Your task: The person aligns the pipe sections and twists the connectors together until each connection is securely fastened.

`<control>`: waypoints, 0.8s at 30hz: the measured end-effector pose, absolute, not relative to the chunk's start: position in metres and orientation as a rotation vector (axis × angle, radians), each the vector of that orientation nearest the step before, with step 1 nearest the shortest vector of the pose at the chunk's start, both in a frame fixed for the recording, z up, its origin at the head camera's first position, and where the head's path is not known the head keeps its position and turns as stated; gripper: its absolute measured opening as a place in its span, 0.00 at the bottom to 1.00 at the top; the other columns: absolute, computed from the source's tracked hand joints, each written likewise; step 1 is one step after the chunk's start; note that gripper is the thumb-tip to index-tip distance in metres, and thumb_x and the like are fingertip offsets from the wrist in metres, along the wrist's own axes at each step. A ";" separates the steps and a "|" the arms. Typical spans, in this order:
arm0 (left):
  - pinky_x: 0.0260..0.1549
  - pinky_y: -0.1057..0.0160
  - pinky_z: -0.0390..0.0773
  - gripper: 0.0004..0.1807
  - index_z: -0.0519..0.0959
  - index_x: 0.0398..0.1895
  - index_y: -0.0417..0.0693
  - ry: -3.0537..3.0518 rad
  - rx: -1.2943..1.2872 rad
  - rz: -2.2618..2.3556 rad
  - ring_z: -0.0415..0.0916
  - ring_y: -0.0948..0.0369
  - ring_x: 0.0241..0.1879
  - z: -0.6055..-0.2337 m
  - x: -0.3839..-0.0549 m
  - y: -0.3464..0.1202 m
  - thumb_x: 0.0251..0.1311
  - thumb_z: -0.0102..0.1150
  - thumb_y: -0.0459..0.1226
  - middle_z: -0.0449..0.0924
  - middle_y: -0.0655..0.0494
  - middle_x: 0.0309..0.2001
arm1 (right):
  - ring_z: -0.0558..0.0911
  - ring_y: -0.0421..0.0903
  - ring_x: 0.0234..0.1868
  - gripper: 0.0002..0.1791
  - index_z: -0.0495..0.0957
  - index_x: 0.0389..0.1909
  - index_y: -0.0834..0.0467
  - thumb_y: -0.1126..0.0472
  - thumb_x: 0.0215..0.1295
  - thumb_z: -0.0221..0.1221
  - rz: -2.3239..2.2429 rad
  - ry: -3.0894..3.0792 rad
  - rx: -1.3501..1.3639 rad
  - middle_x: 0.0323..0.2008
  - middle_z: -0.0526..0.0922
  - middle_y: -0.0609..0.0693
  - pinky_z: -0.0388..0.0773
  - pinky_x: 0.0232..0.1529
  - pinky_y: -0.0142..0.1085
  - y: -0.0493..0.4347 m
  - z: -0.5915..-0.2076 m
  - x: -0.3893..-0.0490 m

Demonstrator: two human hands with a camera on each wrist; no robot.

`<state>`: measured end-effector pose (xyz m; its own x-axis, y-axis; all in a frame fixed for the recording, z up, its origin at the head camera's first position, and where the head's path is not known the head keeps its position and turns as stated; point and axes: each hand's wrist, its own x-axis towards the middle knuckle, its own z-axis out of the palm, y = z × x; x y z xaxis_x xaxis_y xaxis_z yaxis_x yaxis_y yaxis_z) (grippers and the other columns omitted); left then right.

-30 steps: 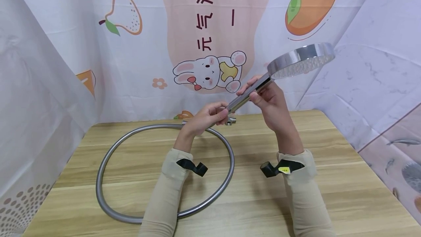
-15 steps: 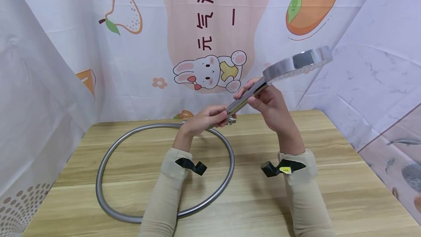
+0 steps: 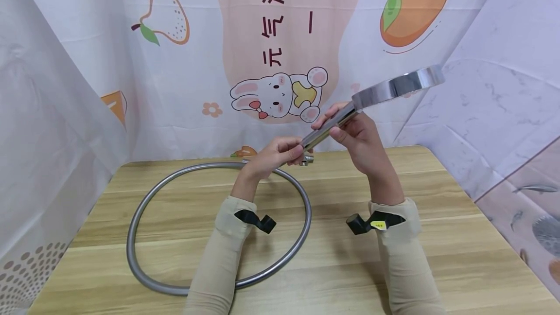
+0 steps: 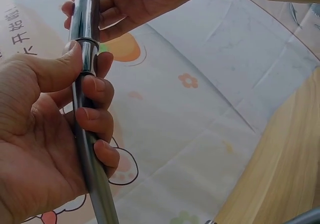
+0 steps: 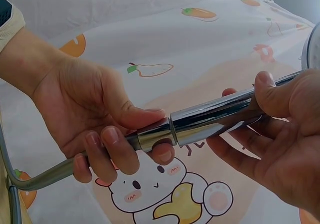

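Chrome handheld shower head with round flat head and straight handle (image 3: pixel 328 128): held in the air above the rear of the table, tilted, head end up and to the right, seen near edge-on from the head view. Handle's lower end meets the short chrome collar (image 5: pixel 155 135) on the grey metallic flexible hose (image 5: pixel 52 177). Thin dark seam between the two; can't tell if threaded.

Right hand (image 3: pixel 364 147): fingers curled round the handle, thumb on one side, fingers on the other. Left hand (image 3: pixel 269 157): thumb and fingers pinching the collar, other fingers curled along the hose below it.

Hose runs down from the left hand and lies in a big loop on the light wood-grain table (image 3: pixel 472 247), passing under the left forearm. Small chrome fitting (image 3: pixel 307 160) at the table's rear edge, just behind the left fingertips.

Beige sleeves (image 3: pixel 216 266) on both arms, black wrist mount on each. White cloth backdrop (image 3: pixel 188 81) behind, fruit and rabbit prints.
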<state>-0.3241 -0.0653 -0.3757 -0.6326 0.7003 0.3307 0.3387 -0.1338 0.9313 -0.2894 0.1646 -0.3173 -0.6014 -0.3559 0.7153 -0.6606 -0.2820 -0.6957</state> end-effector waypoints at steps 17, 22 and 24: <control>0.33 0.64 0.66 0.37 0.76 0.46 0.26 1.928 1.052 1.905 0.66 0.63 0.30 -0.375 -0.320 -0.062 0.60 0.58 0.58 0.74 0.60 0.27 | 0.85 0.45 0.52 0.14 0.73 0.52 0.65 0.62 0.72 0.59 1.951 -1.744 1.228 0.45 0.88 0.48 0.81 0.55 0.36 0.163 -0.319 -0.290; 0.32 0.67 0.68 0.42 0.76 0.47 0.25 1.954 1.040 1.921 0.67 0.61 0.30 -0.377 -0.321 -0.060 0.56 0.60 0.62 0.75 0.61 0.28 | 0.86 0.46 0.51 0.23 0.67 0.52 0.78 0.61 0.71 0.59 1.937 -1.752 1.195 0.44 0.88 0.49 0.82 0.54 0.35 0.162 -0.318 -0.288; 0.32 0.68 0.68 0.44 0.76 0.48 0.25 1.959 1.039 1.927 0.67 0.60 0.30 -0.377 -0.321 -0.060 0.55 0.60 0.62 0.76 0.61 0.28 | 0.86 0.46 0.51 0.25 0.65 0.51 0.80 0.61 0.70 0.60 1.934 -1.752 1.178 0.44 0.89 0.50 0.82 0.53 0.35 0.162 -0.317 -0.287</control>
<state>-0.3209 -0.0598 -0.3771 -0.7316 0.5996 0.3244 0.3344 -0.0989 0.9372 -0.2873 0.1620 -0.3170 -0.6291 -0.3080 0.7137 -0.6799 -0.2272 -0.6973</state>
